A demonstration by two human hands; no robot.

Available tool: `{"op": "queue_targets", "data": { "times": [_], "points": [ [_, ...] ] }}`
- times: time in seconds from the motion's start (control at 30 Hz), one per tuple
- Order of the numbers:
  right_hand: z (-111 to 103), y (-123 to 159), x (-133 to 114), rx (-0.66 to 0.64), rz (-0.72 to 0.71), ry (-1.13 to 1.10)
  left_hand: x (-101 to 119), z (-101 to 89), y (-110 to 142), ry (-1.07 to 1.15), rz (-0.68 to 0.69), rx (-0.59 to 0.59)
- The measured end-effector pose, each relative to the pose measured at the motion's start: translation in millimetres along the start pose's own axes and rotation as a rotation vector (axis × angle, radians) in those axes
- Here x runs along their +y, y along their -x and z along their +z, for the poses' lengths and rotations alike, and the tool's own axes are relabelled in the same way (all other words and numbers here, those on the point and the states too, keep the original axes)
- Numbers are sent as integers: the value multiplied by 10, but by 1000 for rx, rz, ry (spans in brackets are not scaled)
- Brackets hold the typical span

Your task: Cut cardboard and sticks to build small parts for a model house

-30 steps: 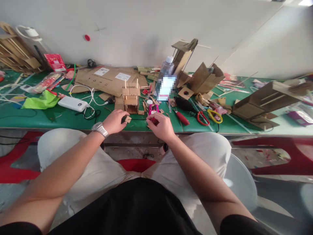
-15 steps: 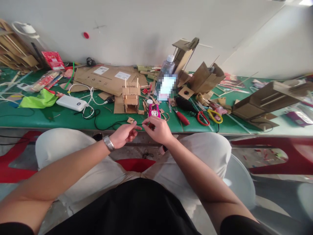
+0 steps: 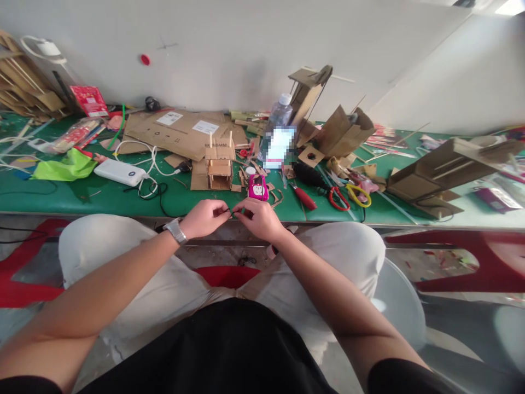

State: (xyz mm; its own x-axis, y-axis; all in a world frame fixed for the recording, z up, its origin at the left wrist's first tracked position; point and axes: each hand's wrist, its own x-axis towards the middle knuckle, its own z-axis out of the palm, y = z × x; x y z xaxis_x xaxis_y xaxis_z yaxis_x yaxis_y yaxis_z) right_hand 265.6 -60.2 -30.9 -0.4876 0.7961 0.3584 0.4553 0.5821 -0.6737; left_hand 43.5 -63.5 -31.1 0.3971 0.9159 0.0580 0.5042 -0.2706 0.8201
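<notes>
At the table's front edge my left hand pinches a thin black cord, which trails left across the green surface. Close beside it, my right hand is closed in a pinch on the same cord, with fingertips almost meeting those of the left. The exact end of the cord is too small to make out. Just beyond my right hand lies a pink object with a white cartoon face. A small cardboard frame with upright sticks stands behind my left hand.
A white power bank with cables lies left. Red-handled scissors, yellow-handled scissors and a red-handled tool lie right. A plastic bottle, flat cardboard and a large cardboard structure stand or lie farther out.
My left hand has closed from loose, spread fingers to a pinch on the cord near my right hand. My right hand has shifted slightly left and down.
</notes>
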Motion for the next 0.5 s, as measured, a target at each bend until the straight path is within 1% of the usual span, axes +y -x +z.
{"op": "queue_targets", "data": {
  "times": [0.1, 0.17, 0.27, 0.37, 0.5],
  "points": [
    [26, -12, 4, 31, 25, -99, 4, -35, 5, -19, 28, -52],
    [55, -13, 3, 34, 69, -188, 14, -48, 9, -7, 46, -68],
    [117, -14, 0, 5, 203, -322, 35, -58, 14, 11, 66, -71],
    [186, -28, -8, -9, 329, -525, 53, -60, 17, 22, 74, -63],
    [249, -61, -15, 27, 413, -716, 78, -63, 17, 54, 83, -41]
  ]
}}
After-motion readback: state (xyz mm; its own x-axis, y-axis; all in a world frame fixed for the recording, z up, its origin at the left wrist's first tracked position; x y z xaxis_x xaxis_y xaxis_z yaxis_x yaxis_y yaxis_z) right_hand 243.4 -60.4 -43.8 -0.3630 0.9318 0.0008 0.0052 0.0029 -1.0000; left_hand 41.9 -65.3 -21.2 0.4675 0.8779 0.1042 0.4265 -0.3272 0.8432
